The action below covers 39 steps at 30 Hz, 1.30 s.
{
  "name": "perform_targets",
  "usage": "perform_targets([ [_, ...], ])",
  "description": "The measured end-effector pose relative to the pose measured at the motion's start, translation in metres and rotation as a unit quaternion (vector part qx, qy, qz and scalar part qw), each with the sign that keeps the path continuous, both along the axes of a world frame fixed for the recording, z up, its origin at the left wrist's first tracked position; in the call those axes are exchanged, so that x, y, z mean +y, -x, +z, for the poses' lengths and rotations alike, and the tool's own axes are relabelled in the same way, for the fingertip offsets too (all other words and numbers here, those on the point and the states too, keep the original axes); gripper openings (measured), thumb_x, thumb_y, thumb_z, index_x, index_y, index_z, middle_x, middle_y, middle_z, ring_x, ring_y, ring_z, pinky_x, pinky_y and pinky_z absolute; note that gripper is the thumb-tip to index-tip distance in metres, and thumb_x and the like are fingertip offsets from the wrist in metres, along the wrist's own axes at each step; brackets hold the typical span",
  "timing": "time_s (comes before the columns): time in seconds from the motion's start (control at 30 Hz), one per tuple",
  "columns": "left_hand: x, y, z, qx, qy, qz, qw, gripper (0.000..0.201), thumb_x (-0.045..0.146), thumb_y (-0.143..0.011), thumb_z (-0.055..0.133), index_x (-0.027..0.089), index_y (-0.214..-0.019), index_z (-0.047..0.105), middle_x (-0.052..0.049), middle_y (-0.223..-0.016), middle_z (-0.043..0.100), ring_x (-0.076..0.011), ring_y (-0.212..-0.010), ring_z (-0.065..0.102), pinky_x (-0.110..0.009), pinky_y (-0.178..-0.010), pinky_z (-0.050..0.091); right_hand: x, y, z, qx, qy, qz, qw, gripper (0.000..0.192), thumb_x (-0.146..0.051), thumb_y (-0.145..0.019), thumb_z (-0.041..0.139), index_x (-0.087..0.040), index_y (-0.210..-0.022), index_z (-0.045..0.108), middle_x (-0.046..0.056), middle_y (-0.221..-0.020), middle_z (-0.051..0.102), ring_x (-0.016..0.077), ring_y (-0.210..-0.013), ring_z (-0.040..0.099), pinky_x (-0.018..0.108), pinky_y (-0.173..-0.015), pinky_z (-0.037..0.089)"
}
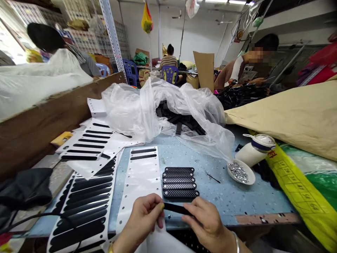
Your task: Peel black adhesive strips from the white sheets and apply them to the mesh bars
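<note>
left hand (146, 215) pinches black strip (177, 208) | right hand (204, 218) grips other end (near five stacked plates (180, 183))

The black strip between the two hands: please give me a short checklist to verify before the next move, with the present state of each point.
1. Black strip held at both ends, by left hand and right hand: ok.
2. Row of five black ribbed pieces lined up just beyond the hands: ok.
3. White sheet flat on the blue table, within reach: ok.
4. Small dish of metal bits upright, nothing spilled: ok.
5. Strip straight, not creased: cannot tell.
</note>
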State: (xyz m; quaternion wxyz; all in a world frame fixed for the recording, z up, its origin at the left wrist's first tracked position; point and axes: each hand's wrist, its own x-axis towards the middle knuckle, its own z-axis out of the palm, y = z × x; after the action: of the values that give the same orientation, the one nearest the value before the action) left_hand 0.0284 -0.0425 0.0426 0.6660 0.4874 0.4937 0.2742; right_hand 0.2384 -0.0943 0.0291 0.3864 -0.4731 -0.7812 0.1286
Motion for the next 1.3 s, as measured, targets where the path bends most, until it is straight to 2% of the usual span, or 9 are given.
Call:
perform_targets([
  [0.1, 0.002, 0.002, -0.006, 0.041, -0.021, -0.014, 0.999, 0.026, 0.039, -0.078, 0.059, 0.014, -0.071, 0.061, -0.001, -0.055, 0.061, -0.0117, -0.041, 0.056, -0.018, -0.036, 0.033, -0.001, 0.002, 0.002, 0.021, 0.014, -0.004, 1.0, 0.02, -0.016, -0.088, 0.055, -0.015, -0.101, 0.071, 0.005, -0.065, 0.059, 0.0174, -0.058, 0.058, 0.029, -0.051, 0.047],
  [0.2, -0.001, 0.01, -0.012, 0.122, -0.129, 0.018, 0.984, 0.027, 0.039, -0.084, 0.054, 0.015, -0.083, 0.066, -0.003, -0.062, 0.063, -0.0148, -0.051, 0.059, -0.025, -0.049, 0.045, -0.005, -0.012, -0.001, 0.06, 0.001, -0.046, 0.997, 0.019, -0.02, -0.085, 0.062, -0.021, -0.102, 0.072, 0.005, -0.072, 0.066, 0.0173, -0.062, 0.064, 0.025, -0.054, 0.053],
  [0.33, -0.005, 0.027, -0.018, 0.316, -0.348, -0.075, 0.879, 0.01, 0.026, -0.08, 0.059, 0.019, -0.084, 0.065, -0.007, -0.077, 0.066, -0.0215, -0.072, 0.06, -0.034, -0.069, 0.047, -0.002, -0.051, -0.022, 0.059, 0.033, -0.123, 0.99, 0.024, -0.033, -0.077, 0.071, -0.028, -0.101, 0.074, 0.005, -0.091, 0.073, 0.0236, -0.078, 0.07, 0.027, -0.065, 0.06],
  [0.47, -0.008, 0.038, -0.014, 0.44, -0.363, -0.188, 0.8, 0.008, 0.014, -0.076, 0.056, 0.019, -0.07, 0.058, -0.006, -0.076, 0.06, -0.0219, -0.072, 0.055, -0.032, -0.064, 0.044, 0.008, -0.074, -0.044, 0.077, 0.047, -0.148, 0.985, 0.027, -0.044, -0.07, 0.074, -0.027, -0.09, 0.078, 0.005, -0.096, 0.075, 0.0265, -0.082, 0.072, 0.031, -0.079, 0.061],
  [0.57, -0.006, 0.036, -0.008, 0.432, -0.365, -0.194, 0.802, 0.007, 0.013, -0.076, 0.055, 0.018, -0.072, 0.058, -0.006, -0.075, 0.059, -0.0221, -0.071, 0.055, -0.033, -0.064, 0.044, 0.011, -0.073, -0.047, 0.082, 0.07, -0.16, 0.981, 0.028, -0.046, -0.068, 0.074, -0.025, -0.086, 0.079, 0.006, -0.093, 0.075, 0.027, -0.082, 0.072, 0.034, -0.081, 0.061],
  [0.73, 0.013, 0.02, -0.011, 0.284, -0.418, -0.124, 0.854, 0.018, 0.011, -0.079, 0.051, 0.018, -0.092, 0.061, -0.007, -0.083, 0.062, -0.0206, -0.08, 0.058, -0.031, -0.072, 0.046, 0.018, -0.055, -0.03, 0.101, 0.084, -0.138, 0.982, 0.018, -0.035, -0.078, 0.068, -0.022, -0.084, 0.078, 0.008, -0.088, 0.075, 0.025, -0.079, 0.072, 0.035, -0.074, 0.061],
  [0.83, 0.028, 0.009, -0.02, 0.271, -0.403, -0.13, 0.864, 0.015, 0.009, -0.073, 0.052, 0.018, -0.082, 0.061, -0.004, -0.076, 0.061, -0.0183, -0.072, 0.056, -0.029, -0.066, 0.044, 0.023, -0.049, -0.023, 0.099, 0.082, -0.118, 0.985, 0.016, -0.03, -0.08, 0.066, -0.021, -0.088, 0.077, 0.01, -0.089, 0.075, 0.024, -0.081, 0.072, 0.035, -0.075, 0.06],
  [1.1, 0.03, 0.002, -0.024, 0.285, -0.388, -0.145, 0.864, 0.008, 0.014, -0.075, 0.054, 0.018, -0.071, 0.059, -0.001, -0.069, 0.061, -0.0164, -0.066, 0.054, -0.027, -0.061, 0.041, 0.019, -0.041, -0.021, 0.094, 0.081, -0.087, 0.988, 0.014, -0.025, -0.082, 0.064, -0.019, -0.09, 0.075, 0.008, -0.082, 0.073, 0.0203, -0.075, 0.069, 0.03, -0.068, 0.058],
  [1.3, 0.019, 0.025, -0.025, 0.342, -0.425, -0.209, 0.812, 0.006, 0.014, -0.078, 0.054, 0.017, -0.075, 0.058, -0.005, -0.076, 0.058, -0.0198, -0.073, 0.051, -0.031, -0.065, 0.04, 0.011, -0.035, -0.022, 0.075, 0.091, -0.071, 0.99, 0.016, -0.02, -0.082, 0.063, -0.018, -0.094, 0.073, 0.009, -0.085, 0.071, 0.0198, -0.077, 0.069, 0.03, -0.068, 0.058],
])
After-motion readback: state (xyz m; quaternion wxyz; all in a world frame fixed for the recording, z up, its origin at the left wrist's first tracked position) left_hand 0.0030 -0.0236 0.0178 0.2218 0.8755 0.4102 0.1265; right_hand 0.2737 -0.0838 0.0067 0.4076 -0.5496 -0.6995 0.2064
